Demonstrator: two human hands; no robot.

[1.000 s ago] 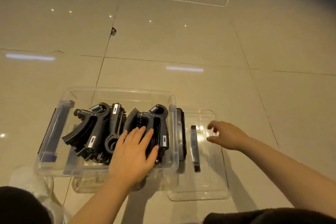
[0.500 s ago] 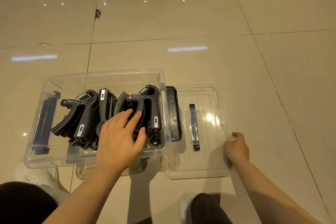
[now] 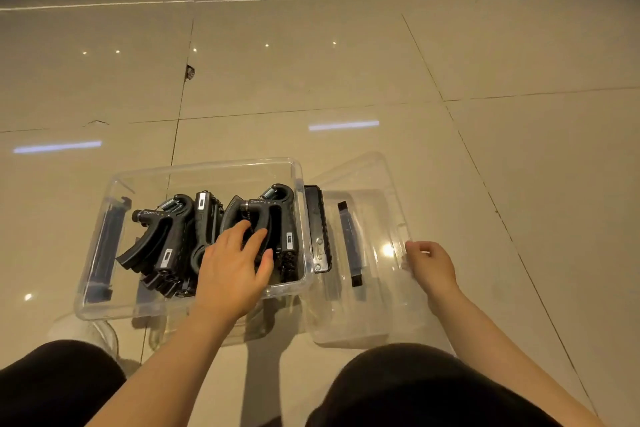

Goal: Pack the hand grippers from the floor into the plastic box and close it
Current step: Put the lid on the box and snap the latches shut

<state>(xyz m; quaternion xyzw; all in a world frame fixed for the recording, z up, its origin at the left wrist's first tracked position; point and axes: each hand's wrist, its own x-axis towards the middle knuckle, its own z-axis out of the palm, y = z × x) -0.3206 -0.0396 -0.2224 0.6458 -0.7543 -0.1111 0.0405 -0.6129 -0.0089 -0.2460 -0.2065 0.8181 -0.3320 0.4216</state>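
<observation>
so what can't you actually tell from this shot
- Head view: the left hand covers the middle grippers, so a count is unsure.
- Right hand at the lid edge: the clear plastic blurs, so the fingers' hold is unclear.
- Labels on the grippers: too small to read.
- Box front wall: glare and the left arm hide what lies low inside.

The box (image 3: 207, 170) is clear, glossy plastic with smooth walls. Inside it the hand grippers (image 3: 166, 236) are matt black plastic with ribbed handles, bright coiled metal springs at their tops and small white labels. Right of the box, the lid (image 3: 374, 305) is the same clear glossy plastic, and catches a glare spot. A black plastic latch (image 3: 317, 229) sits against the box's right wall. Under the box, the floor (image 3: 311, 62) is polished beige tile, shiny with reflected lights, chipped at some joints.
</observation>
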